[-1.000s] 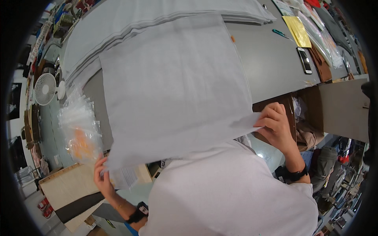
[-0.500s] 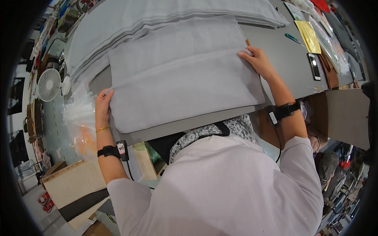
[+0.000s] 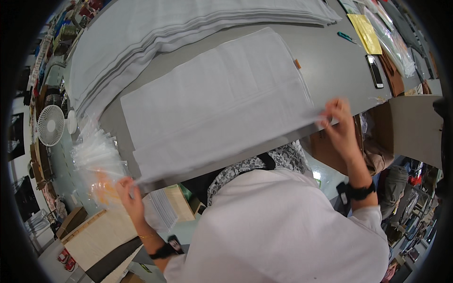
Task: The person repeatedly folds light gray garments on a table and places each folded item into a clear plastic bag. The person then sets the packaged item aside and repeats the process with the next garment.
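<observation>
A light grey cloth (image 3: 219, 99) lies on the table, with a small orange tag (image 3: 297, 63) on its right edge. A fold line crosses its near part. My left hand (image 3: 131, 195) pinches the cloth's near left corner at the table's front edge. Beyond the near right corner, my right hand (image 3: 337, 125) is closed with its fingertips on that corner, blurred by motion. Both forearms wear black straps. Farther back rests a stack of similar grey cloths (image 3: 155, 35).
Clear plastic bags (image 3: 96, 158) and a white fan (image 3: 51, 125) stand at the left. To the right lie teal snips (image 3: 348, 37), a yellow packet (image 3: 365, 34) and a phone (image 3: 375, 71). A cardboard box (image 3: 377, 127) sits below the table's right end.
Both hands have come toward me, the right also outward, drawing the near edge of the cloth to the table's front. The cloth has slid away from the stack.
</observation>
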